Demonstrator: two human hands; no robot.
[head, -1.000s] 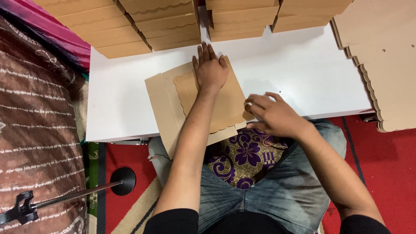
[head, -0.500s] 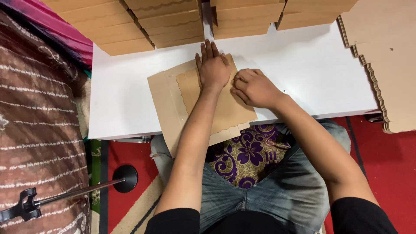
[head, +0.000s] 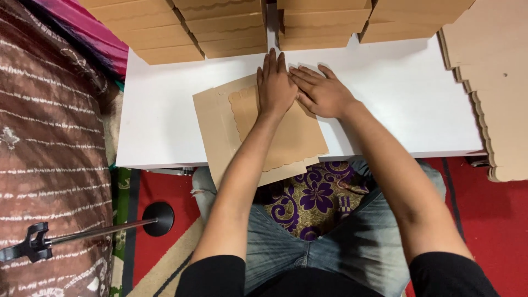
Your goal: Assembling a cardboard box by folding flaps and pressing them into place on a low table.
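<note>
I saw the cardboard sheet overhanging the white counter's near edge | left hand and right hand pressed flat on it, fingers extended, side by side, touching | stacked cardboard boxes lined the far edge

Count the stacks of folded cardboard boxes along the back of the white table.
4 stacks of folded boxes, in a row along the table's far edge: far left, centre-left, centre-right, right. Their tops are cut off, so more may lie beyond the picture.

Tan folded boxes stacked along table's far edge; flat cardboard blanks right.
</note>
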